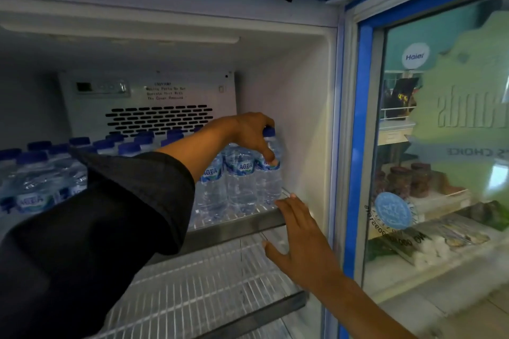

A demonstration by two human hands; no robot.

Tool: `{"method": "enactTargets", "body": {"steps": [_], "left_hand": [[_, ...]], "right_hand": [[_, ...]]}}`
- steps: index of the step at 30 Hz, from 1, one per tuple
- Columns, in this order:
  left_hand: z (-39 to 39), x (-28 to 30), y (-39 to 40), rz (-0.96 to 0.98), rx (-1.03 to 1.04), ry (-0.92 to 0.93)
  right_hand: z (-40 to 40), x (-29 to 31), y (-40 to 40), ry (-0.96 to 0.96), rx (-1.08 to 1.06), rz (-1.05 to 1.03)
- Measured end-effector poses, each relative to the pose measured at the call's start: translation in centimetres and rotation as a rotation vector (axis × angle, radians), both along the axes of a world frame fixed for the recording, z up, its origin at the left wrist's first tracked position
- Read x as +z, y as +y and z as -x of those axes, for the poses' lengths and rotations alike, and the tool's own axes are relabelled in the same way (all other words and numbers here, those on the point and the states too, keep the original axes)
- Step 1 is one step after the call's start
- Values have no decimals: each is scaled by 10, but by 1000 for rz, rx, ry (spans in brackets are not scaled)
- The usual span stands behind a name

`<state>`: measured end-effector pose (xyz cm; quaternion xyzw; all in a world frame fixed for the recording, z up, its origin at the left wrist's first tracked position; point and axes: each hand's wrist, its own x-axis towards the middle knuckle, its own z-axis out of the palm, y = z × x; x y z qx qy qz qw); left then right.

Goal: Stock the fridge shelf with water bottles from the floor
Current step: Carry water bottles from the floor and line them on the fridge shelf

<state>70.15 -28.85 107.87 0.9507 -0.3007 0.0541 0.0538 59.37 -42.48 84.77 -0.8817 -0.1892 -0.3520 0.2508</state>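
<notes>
Water bottle (271, 165) in left hand (252, 132), upright on fridge shelf (237, 224).

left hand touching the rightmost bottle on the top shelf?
Touching. The head view shows the left hand draped over the blue cap of the rightmost bottle, fingers curled down onto its neck and label, with no gap between them.

A clear plastic water bottle with a blue cap and a blue Aqua label (269, 170) is stood upright at the right front corner of the white wire fridge shelf with a grey metal front rail (242, 224), close to the right wall. Its neck is gripped from above. More identical upright bottles (242, 173) are packed beside it across the shelf.
</notes>
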Motion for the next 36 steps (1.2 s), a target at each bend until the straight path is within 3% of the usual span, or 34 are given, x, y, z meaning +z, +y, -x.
{"method": "enactTargets", "body": {"steps": [10,14,19,25,36], "left_hand": [[3,-1,-8,-107,110,-63],[13,7,3,-119,101,-49],[24,17,38,-166,148,-44],[25,3,59,-100,117,-22],[32,2,73,-64,121,41]], "right_hand": [[10,15,1,14,2,-21],[-1,51,2,19,63,-264],[-43,86,3,189,161,-458],[-76,82,6,364,229,-434],[-76,77,7,343,227,-417]]}}
